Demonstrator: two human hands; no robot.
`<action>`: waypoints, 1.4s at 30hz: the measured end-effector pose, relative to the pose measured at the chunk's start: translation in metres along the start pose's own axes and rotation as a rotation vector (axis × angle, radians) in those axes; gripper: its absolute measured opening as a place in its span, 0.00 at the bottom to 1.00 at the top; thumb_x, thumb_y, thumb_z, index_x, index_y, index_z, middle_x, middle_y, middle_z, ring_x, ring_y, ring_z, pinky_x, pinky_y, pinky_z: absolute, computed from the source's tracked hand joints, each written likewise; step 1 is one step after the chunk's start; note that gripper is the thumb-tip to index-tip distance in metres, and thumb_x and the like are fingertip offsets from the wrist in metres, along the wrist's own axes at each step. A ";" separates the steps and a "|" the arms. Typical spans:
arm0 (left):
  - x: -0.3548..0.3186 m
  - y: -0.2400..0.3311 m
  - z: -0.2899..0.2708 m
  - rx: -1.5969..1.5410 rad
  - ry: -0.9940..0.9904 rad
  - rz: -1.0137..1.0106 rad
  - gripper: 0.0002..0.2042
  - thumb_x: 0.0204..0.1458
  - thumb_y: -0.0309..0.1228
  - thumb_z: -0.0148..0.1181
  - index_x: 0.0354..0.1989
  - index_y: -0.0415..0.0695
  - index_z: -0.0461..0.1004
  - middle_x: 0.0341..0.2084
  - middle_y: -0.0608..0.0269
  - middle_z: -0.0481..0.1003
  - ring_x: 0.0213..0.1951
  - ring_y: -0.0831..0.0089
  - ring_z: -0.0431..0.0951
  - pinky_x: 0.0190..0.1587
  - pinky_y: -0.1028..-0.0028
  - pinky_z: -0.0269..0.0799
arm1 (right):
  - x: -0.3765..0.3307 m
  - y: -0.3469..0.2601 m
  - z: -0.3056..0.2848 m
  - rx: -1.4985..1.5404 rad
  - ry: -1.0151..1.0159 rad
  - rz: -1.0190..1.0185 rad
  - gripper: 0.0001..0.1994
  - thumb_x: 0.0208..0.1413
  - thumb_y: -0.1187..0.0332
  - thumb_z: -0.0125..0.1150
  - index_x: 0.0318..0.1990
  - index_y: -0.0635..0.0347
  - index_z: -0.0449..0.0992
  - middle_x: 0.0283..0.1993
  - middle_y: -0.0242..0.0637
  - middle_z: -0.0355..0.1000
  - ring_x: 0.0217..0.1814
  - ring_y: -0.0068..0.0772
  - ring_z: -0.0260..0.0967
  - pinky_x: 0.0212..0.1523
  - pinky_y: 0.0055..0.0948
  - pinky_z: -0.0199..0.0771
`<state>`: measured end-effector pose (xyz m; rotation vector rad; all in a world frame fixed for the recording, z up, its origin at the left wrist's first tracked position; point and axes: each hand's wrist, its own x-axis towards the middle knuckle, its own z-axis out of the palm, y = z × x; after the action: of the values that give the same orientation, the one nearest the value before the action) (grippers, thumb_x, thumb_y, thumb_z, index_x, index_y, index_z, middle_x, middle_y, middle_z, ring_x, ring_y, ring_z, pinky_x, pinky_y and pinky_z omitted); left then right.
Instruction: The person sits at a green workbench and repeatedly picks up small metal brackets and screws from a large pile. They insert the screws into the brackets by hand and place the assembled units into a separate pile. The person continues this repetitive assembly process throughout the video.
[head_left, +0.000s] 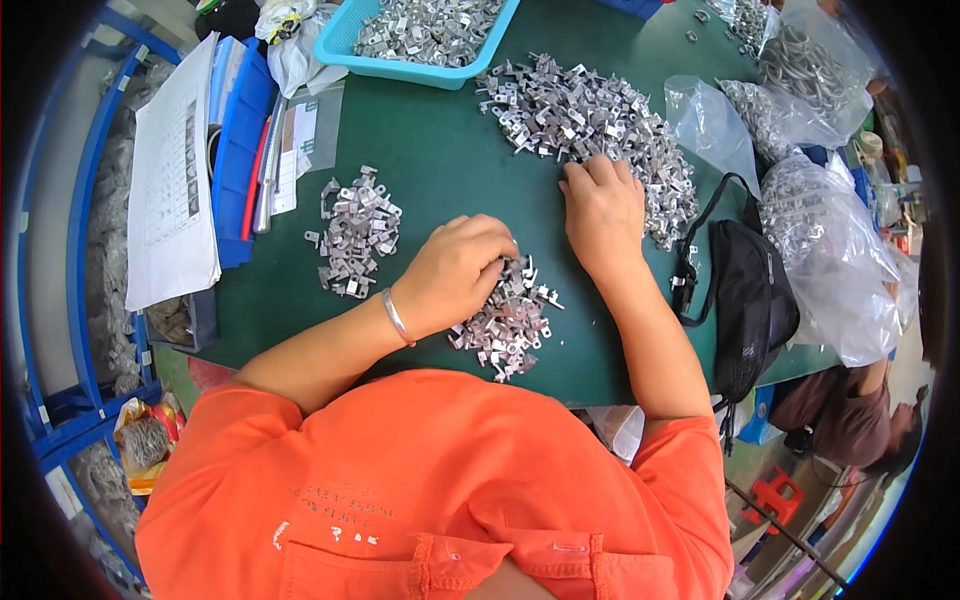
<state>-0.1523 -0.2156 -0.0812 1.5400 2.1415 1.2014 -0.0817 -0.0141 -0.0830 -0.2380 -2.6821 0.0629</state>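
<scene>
Curling left hand (455, 272) on metal clips (505, 318)

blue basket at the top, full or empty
Full: the blue basket is heaped with small metal parts up to about its rim.

I see a factory sorting station: heaps of small metal brackets (590, 120) on a green worktop (440, 160) around my hands, bagged parts (830, 250) to their right, blue racks (75, 230) to their left.

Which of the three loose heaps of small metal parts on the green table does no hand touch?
The small heap on the left, beside the blue trays. The left hand rests on the near heap, and the right hand on the big far heap.
</scene>
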 end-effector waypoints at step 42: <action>0.074 -0.036 -0.077 -1.116 0.655 -0.436 0.08 0.54 0.19 0.57 0.42 0.32 0.73 0.38 0.51 0.78 0.41 0.65 0.80 0.46 0.72 0.78 | -0.016 0.005 -0.006 0.187 0.035 0.016 0.09 0.46 0.74 0.63 0.38 0.61 0.77 0.35 0.39 0.68 0.36 0.46 0.65 0.37 0.38 0.69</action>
<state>-0.2547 -0.1911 -0.0400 0.2047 1.3775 2.2940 -0.0640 -0.0118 -0.0854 -0.2001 -2.6185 0.3097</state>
